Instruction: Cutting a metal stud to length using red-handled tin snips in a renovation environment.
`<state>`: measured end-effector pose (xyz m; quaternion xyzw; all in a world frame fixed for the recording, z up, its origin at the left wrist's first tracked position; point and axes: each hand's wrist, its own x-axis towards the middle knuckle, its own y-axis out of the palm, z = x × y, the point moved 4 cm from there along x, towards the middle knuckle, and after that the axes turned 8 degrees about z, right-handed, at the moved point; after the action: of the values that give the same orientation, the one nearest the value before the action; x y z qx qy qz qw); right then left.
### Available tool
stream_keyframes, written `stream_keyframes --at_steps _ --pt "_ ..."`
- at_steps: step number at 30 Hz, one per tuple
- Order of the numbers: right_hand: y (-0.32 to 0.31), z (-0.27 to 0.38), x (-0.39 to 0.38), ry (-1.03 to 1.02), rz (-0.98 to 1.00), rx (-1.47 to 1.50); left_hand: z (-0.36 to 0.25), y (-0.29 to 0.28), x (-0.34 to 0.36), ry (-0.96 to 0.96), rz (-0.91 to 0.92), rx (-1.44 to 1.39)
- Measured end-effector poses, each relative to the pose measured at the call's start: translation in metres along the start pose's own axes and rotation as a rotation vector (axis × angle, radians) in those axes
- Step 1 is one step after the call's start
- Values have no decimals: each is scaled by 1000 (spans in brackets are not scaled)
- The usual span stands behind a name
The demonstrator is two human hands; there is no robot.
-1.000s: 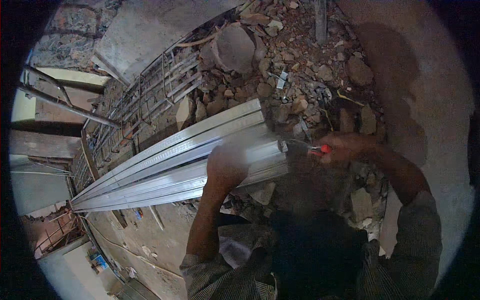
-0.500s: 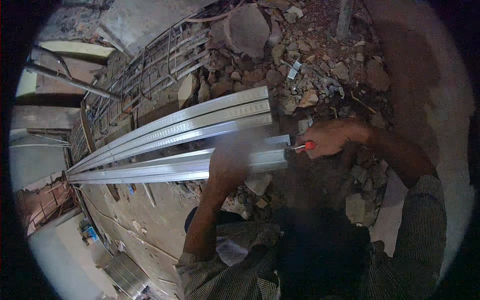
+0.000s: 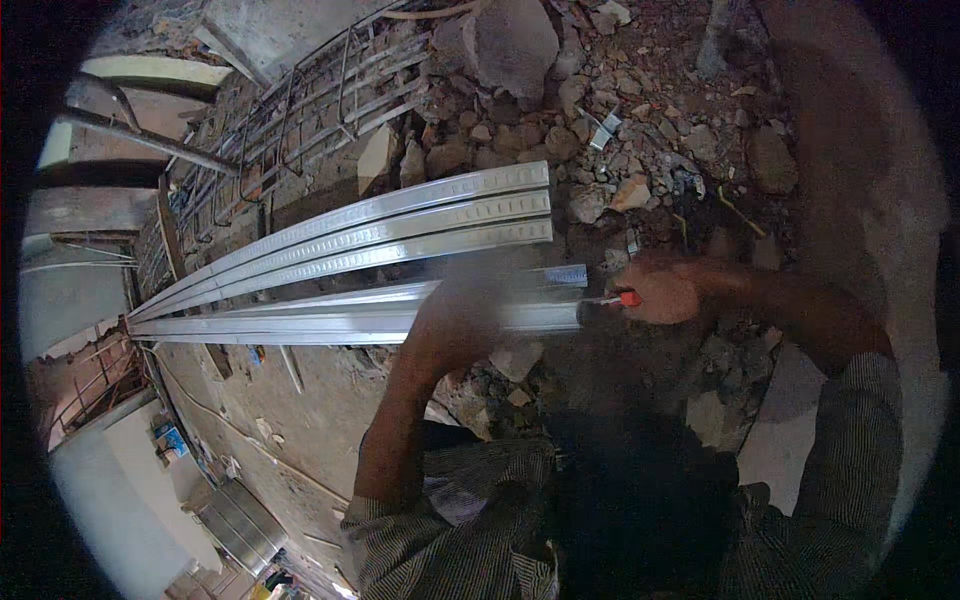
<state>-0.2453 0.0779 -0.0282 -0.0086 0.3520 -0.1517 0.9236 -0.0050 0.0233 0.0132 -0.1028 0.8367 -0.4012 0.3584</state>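
Upper metal strips (image 3: 440, 222) now further from lower strips (image 3: 350, 326), singling these out. Left hand (image 3: 463, 312) blurred, grip unclear; right hand (image 3: 672, 287) curled round red tool (image 3: 629, 298).

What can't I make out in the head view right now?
Head view:
Left hand: blurred; whether it grips the lower metal channels is unclear.
Red tool: partly hidden by the right hand; type unclear.
Channels' far ends: too small to separate.
Large stone: cut off by upper edge.
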Motion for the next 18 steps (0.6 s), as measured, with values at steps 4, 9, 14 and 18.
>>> stream_keyframes --at_steps 4,9,14,18 --pt "-4 3 -2 -19 -97 -125 4 3 1 -54 47 -35" --pt "-5 2 -1 -18 -39 -194 11 13 0 -92 -94 68" --pt "4 -10 7 134 34 -286 17 32 11 -114 -27 50" --pt "3 -6 7 -20 -113 -195 25 43 10 -180 -53 4"
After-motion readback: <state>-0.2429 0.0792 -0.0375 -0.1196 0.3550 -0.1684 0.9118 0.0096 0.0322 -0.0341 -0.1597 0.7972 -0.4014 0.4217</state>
